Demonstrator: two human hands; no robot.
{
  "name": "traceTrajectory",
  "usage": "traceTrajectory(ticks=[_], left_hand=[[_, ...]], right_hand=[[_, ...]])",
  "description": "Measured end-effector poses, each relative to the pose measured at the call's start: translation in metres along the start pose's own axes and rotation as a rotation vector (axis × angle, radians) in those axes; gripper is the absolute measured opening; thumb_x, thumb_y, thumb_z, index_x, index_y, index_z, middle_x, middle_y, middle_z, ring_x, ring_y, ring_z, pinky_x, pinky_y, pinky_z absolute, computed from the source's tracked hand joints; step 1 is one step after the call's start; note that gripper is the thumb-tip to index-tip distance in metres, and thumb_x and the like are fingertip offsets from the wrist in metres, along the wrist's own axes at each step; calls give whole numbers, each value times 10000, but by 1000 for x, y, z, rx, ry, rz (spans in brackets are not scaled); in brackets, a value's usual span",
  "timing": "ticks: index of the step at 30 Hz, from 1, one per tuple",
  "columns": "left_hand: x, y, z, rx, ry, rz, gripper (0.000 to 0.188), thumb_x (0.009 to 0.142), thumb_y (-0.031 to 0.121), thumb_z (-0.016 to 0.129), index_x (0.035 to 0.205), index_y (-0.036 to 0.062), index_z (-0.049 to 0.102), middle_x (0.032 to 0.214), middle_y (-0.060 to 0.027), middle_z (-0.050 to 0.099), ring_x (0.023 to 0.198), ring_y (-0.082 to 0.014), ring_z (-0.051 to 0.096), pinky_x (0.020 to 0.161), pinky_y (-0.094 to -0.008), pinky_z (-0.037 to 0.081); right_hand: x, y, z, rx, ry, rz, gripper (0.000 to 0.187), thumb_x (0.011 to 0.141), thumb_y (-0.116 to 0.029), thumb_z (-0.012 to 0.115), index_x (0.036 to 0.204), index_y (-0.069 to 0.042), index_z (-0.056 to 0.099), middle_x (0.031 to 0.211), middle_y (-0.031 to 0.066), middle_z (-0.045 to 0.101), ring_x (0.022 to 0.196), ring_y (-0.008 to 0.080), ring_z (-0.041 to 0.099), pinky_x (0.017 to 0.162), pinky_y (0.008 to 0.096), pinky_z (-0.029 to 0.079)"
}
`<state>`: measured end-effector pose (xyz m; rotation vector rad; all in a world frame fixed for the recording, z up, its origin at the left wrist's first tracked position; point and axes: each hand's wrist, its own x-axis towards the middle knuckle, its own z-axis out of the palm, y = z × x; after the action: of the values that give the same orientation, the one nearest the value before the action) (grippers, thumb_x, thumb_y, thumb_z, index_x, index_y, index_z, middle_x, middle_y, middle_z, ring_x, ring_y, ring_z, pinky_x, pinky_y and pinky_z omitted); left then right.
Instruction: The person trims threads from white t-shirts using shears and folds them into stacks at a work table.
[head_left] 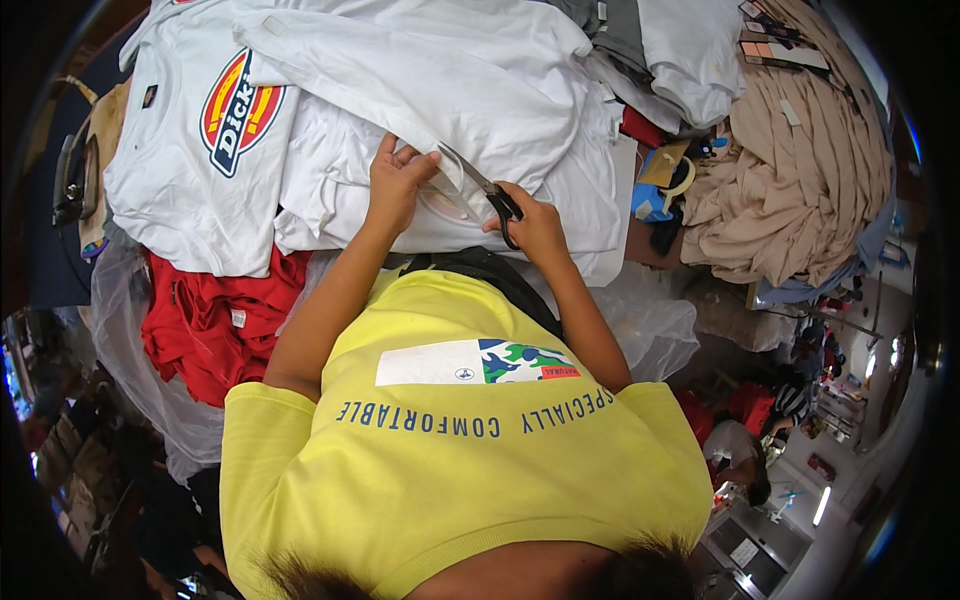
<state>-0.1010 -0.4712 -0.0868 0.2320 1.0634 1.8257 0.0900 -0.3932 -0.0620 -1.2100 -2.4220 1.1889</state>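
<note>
In my right hand (pixel 532 222) is a pair of scissors (pixel 503 208) with black handles, fingers closed round the grips. Its blades are parted and point up and left toward my other hand. My left hand (pixel 398 185) is closed in a pinch on a white T-shirt (pixel 450 110), thumb and forefinger close to the blade tips. What thread or edge lies between those fingertips is too small to make out. Beneath both hands white fabric is spread in layers. Another white T-shirt (pixel 170 165) with a large red, yellow and blue chest print lies to the left.
Red garments (pixel 225 310) in clear plastic sit at lower left. A tall heap of beige garments (pixel 790 180) stands at right. Between it and the white shirts are a tape roll (pixel 680 180) and small blue items. A metal iron-like object (pixel 75 180) rests far left. People work at lower right.
</note>
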Motion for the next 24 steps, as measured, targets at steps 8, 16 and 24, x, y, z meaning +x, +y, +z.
traceTrajectory(ticks=[8, 16, 24], left_hand=[[3, 2, -6, 33, -71, 44, 489, 757, -71, 599, 1190, 52, 405, 968, -89, 603, 848, -146, 597, 721, -250, 505], [8, 10, -5, -11, -8, 13, 499, 764, -80, 582, 1205, 50, 389, 977, -92, 604, 848, -149, 601, 723, -245, 511], [13, 10, -14, 9, -58, 43, 514, 762, -101, 565, 1218, 48, 380, 1005, -98, 594, 869, -158, 603, 735, -254, 520]], right_hand=[[14, -26, 0, -137, 38, -84, 691, 523, -327, 829, 1115, -105, 551, 575, 53, 468, 520, 216, 521, 530, 315, 437], [8, -19, 2, 23, -36, 99, 627, 550, -319, 802, 1096, -136, 552, 633, 82, 551, 571, 220, 572, 540, 332, 440], [24, -37, 5, -188, 50, -100, 676, 518, -333, 819, 1097, -104, 557, 609, 70, 537, 538, 218, 544, 535, 322, 440]])
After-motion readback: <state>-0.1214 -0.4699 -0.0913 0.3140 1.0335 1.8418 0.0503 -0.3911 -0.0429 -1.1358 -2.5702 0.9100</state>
